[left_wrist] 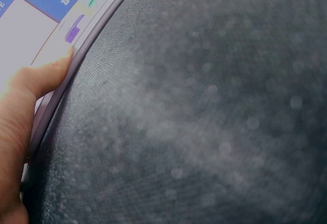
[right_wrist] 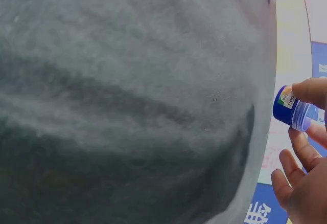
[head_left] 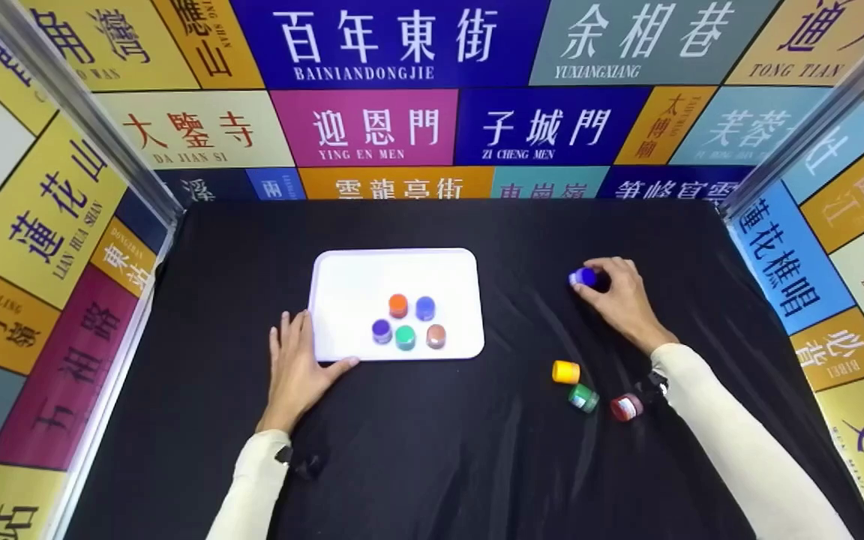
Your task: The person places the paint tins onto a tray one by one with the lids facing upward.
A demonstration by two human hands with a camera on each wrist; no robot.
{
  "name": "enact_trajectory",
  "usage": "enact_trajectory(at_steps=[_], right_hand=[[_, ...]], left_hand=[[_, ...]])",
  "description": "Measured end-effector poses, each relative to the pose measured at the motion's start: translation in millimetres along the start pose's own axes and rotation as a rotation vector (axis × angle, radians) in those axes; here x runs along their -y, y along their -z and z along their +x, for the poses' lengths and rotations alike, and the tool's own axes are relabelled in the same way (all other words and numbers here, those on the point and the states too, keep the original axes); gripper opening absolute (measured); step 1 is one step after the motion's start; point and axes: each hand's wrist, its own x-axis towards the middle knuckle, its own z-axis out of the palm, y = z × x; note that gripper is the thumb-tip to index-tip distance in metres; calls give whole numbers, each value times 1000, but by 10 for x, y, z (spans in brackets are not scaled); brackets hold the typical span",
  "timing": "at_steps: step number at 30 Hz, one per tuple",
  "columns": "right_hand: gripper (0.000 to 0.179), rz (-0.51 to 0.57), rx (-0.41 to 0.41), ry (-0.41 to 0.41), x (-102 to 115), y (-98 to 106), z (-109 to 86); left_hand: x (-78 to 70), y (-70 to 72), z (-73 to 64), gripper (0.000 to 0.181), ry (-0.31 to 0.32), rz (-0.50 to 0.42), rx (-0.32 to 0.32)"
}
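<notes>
My right hand [head_left: 622, 300] pinches a small blue paint jar [head_left: 583, 277] between thumb and fingers, right of the tray. In the right wrist view this jar [right_wrist: 286, 105] is tilted, with a label on its blue part and a clear end. At the lower left corner of the white tray [head_left: 349, 274], my left hand [head_left: 298, 375] has its fingers extended along the side and its thumb on the front edge. The left wrist view shows that thumb [left_wrist: 51, 75] against the rim. On the tray stand several jars, including an orange one [head_left: 398, 305] and a green one [head_left: 405, 337].
A yellow jar [head_left: 565, 372], a dark green jar [head_left: 583, 398] and a red jar [head_left: 626, 407] lie on the black cloth [head_left: 432, 450], near the right forearm. Panels with printed place names [head_left: 372, 127] enclose the back and sides.
</notes>
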Motion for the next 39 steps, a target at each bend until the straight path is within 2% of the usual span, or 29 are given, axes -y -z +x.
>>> enact_trajectory(at_steps=[14, 28, 39], right_hand=[[41, -22, 190, 47, 260, -66, 146], [38, -51, 285, 183, 660, -319, 248], [38, -53, 367, 236, 1037, -510, 295]], left_hand=[[17, 13, 2, 124, 9, 0, 10], [23, -16, -23, 123, -5, 1, -25], [-19, 2, -9, 125, 3, -3, 0]])
